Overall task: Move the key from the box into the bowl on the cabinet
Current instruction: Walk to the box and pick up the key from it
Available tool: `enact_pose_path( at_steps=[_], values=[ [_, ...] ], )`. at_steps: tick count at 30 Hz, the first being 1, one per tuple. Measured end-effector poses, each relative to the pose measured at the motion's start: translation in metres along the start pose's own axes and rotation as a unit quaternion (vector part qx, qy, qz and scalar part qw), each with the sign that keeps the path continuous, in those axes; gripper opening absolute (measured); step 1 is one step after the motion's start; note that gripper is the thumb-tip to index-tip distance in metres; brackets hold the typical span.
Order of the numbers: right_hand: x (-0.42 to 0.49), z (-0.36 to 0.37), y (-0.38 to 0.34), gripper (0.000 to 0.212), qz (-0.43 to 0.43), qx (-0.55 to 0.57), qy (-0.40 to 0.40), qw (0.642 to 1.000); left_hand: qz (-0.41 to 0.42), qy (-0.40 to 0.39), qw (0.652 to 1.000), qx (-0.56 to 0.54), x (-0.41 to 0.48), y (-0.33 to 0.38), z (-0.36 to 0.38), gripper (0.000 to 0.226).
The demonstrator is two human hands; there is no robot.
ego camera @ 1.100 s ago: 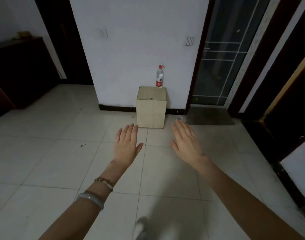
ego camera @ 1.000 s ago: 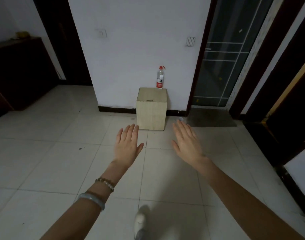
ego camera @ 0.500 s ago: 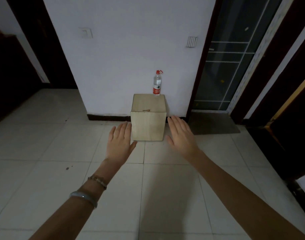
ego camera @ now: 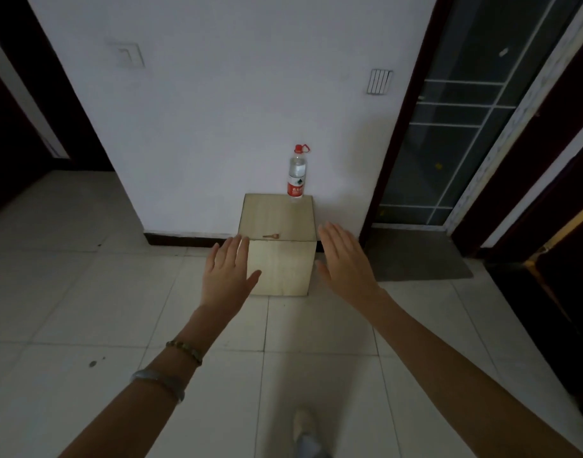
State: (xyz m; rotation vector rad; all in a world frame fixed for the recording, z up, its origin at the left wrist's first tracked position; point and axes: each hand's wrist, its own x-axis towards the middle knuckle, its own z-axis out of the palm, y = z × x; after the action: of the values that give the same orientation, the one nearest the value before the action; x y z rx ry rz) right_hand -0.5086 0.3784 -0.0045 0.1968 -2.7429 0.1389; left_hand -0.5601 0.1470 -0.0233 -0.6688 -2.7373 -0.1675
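A pale wooden box [ego camera: 280, 266] stands on the tiled floor against the white wall. A small brass key [ego camera: 271, 236] lies on its top, close to the front edge. My left hand [ego camera: 229, 272] hovers flat and open in front of the box's left edge, fingers apart, holding nothing. My right hand [ego camera: 346, 262] is stretched out open just right of the box, also holding nothing. Neither hand touches the key. The cabinet and the bowl are out of view.
A water bottle [ego camera: 296, 175] with a red cap stands at the back of the box top. A glass door [ego camera: 455, 127] and a grey mat [ego camera: 415, 256] are to the right; a dark doorway [ego camera: 35, 110] is on the left. My shoe [ego camera: 305, 434] shows at the bottom.
I have walked closer to the box, which now looks larger and nearer. Both hands stayed open and now flank it. The dark cabinet at the left has slid out of view.
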Motion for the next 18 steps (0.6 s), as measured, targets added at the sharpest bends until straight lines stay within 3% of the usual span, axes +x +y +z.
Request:
enact_pose_path(
  at_steps=[8,18],
  values=[
    [0.128,0.043,0.094,0.06,-0.022,-0.013,-0.018,1.0,-0.04,-0.023,0.999,-0.015,0.136,0.0,0.058,0.069],
    [0.232,0.106,0.143,0.061,-0.025,0.016,-0.052,0.998,-0.065,-0.031,0.997,-0.014,0.242,-0.036,0.114,0.069]
  ],
)
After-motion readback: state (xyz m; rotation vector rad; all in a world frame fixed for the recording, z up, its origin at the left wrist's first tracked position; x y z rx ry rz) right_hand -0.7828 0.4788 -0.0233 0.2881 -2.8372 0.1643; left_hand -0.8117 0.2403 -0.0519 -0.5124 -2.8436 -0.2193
